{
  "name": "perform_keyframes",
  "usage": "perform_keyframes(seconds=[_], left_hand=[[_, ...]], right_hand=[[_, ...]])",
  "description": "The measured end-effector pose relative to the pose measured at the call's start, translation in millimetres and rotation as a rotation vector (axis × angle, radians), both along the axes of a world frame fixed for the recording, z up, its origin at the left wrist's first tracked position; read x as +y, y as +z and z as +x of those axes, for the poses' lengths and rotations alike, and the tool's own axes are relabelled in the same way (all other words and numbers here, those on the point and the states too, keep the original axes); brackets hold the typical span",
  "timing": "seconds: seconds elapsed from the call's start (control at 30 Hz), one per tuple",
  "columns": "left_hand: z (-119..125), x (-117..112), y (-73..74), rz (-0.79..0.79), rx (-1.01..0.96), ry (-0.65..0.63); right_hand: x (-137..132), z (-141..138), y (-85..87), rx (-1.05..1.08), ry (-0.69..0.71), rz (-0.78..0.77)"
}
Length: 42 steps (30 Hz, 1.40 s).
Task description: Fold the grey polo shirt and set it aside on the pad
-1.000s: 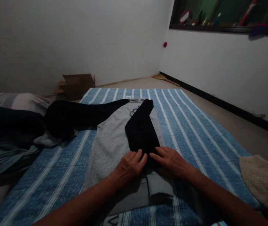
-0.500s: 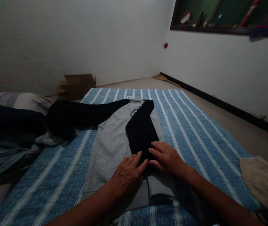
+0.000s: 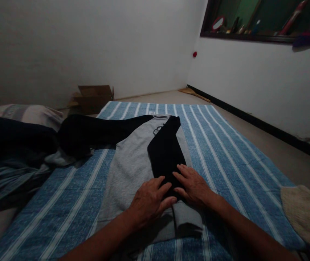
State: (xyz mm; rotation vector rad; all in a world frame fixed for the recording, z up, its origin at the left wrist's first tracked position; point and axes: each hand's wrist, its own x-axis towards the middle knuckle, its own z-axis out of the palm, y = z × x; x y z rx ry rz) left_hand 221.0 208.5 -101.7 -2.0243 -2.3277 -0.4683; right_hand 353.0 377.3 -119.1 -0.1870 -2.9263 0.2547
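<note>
A grey sweatshirt [image 3: 129, 170] with black sleeves lies flat, its collar at the far end. One black sleeve [image 3: 167, 150] is folded down over the grey body, partly covering a dark printed mark near the collar. The other sleeve [image 3: 100, 129] stretches out to the left. My left hand [image 3: 151, 199] rests on the grey body and the lower part of the folded sleeve, fingers extended. My right hand [image 3: 191, 184] presses on the same sleeve from the right, fingers spread. The sleeve's end beneath my hands is partly hidden.
The sweatshirt lies on a blue striped sheet [image 3: 225, 152]. Piled clothes [image 3: 13, 159] sit at the left, by the outstretched sleeve. An open cardboard box [image 3: 95, 99] stands by the far wall. A beige woven item [image 3: 304, 210] lies at the right edge.
My left thumb has stretched out to the right, close to my right hand. The sweatshirt keeps its shape; the whole view has shifted slightly.
</note>
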Motion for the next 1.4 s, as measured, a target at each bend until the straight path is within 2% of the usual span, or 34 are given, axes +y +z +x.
perform_keyframes(seconds=[0.23,0.63,0.73,0.83,0.97,1.03,1.17,1.27,1.4], left_hand=[[4,1,-1.6,-0.003,-0.036,0.085],[6,2,-1.3,-0.035,-0.057,0.106],[6,2,-0.8,-0.053,-0.069,0.116],[7,1,-1.8,-0.046,-0.074,0.122],[6,0,-5.0,-0.036,-0.066,0.105],[5,0,-6.4,-0.039,-0.061,0.102],[4,0,-7.9,-0.039,-0.05,0.089],[3,1,-7.0,-0.059,-0.047,0.087],[3,1,-4.6,-0.065,-0.042,0.089]], right_hand=[[0,0,2.1,-0.012,-0.005,-0.04],[2,0,2.2,0.006,-0.001,-0.076],[2,3,7.0,0.037,0.017,-0.093],[-7,14,17.1,0.063,0.049,-0.111],[-33,33,25.1,0.064,0.082,-0.142],[-50,39,21.1,0.042,0.056,-0.137],[-75,42,1.5,0.071,-0.017,-0.074],[-82,41,-11.0,0.139,-0.058,-0.025],[-83,42,-15.4,0.187,-0.045,0.015]])
